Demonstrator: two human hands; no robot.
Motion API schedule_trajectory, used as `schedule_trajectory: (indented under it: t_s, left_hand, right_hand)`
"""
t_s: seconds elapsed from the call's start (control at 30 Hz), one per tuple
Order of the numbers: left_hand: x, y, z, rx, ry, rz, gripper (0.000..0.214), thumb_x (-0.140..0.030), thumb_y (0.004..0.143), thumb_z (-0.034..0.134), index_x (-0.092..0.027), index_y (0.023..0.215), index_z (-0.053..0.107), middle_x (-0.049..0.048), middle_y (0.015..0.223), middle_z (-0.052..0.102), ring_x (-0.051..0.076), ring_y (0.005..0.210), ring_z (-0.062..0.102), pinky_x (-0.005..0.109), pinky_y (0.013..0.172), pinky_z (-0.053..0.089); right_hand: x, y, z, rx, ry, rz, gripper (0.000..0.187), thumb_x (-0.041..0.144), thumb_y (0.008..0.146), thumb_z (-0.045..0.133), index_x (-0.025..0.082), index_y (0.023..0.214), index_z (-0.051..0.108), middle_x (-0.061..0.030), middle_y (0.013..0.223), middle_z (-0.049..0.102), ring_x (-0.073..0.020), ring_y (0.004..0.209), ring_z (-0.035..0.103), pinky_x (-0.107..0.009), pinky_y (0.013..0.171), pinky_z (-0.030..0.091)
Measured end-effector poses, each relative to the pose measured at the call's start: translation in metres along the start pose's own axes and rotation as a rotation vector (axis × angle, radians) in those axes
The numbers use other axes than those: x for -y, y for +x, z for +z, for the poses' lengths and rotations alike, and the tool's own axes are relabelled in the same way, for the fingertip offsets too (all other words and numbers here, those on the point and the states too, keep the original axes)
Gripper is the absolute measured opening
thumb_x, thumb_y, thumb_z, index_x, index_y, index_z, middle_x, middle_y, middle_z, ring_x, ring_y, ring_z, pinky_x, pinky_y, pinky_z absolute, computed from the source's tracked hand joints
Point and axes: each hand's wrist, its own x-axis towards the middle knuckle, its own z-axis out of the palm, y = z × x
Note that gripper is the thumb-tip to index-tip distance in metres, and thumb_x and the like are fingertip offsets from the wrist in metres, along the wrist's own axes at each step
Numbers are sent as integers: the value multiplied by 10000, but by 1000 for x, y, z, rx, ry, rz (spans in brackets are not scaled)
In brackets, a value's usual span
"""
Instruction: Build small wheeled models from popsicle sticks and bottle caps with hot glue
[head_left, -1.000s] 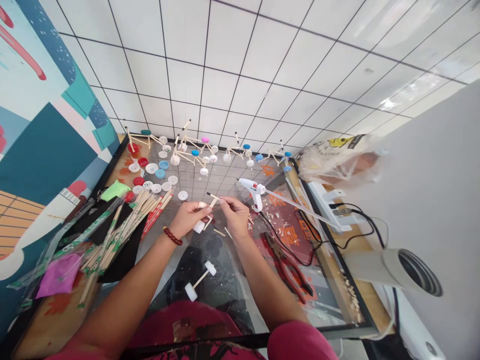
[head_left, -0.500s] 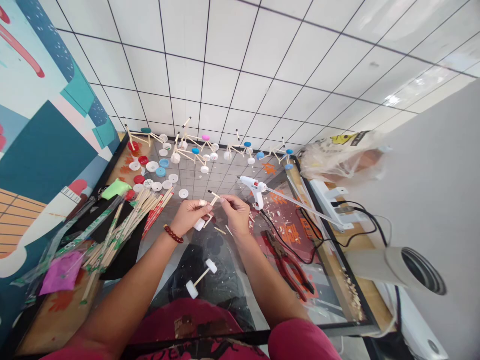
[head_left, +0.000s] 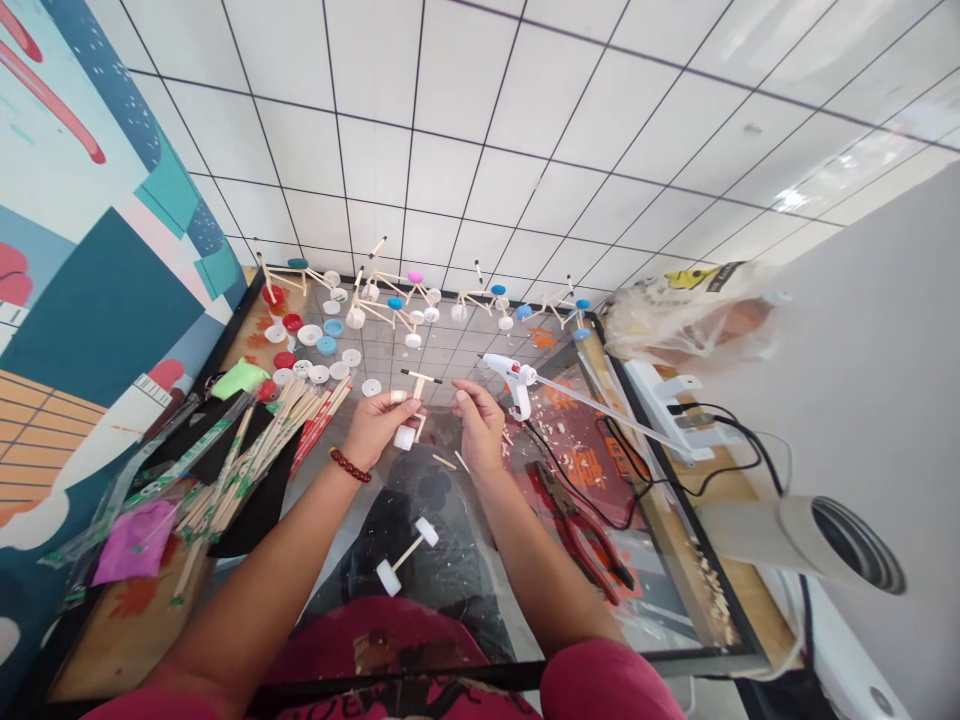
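My left hand [head_left: 377, 428] pinches a small frame of wooden sticks [head_left: 420, 390]. Its crossbar has black ends and points up, and a white bottle cap [head_left: 404, 437] sits at its lower end. My right hand [head_left: 480, 422] is just to the right of the crossbar, thumb and forefinger close together with a small gap, holding nothing that I can see. A stick with a white cap wheel at each end [head_left: 407, 552] lies on the glass tabletop nearer my body. Two short stick pieces [head_left: 444, 461] lie below my hands.
A white glue gun [head_left: 514, 378] with a long glue stick rests at right, near red-handled pliers [head_left: 577, 535]. Loose bottle caps [head_left: 308, 335] and bundled chopsticks [head_left: 240, 470] are at left. Several finished stick-and-cap models [head_left: 405, 290] stand along the back edge. A plastic bag [head_left: 682, 315] sits back right.
My right hand has let go of the crossbar and drawn slightly right. The stick frame has turned in my left hand, so the crossbar with both black ends shows.
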Motion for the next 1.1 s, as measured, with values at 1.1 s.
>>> schedule_trajectory:
  t_s: [1.1]
  left_hand:
    - [6,1,-7,128,68,30,308,-419,611,830,-137,693,735,27,639,697,119,529,590,220,485,446]
  right_hand:
    - [10,-11,5,76,-187,-150,256,384,851,632,200,996,735,-51,933,729,-184,856,657,-343,821,524]
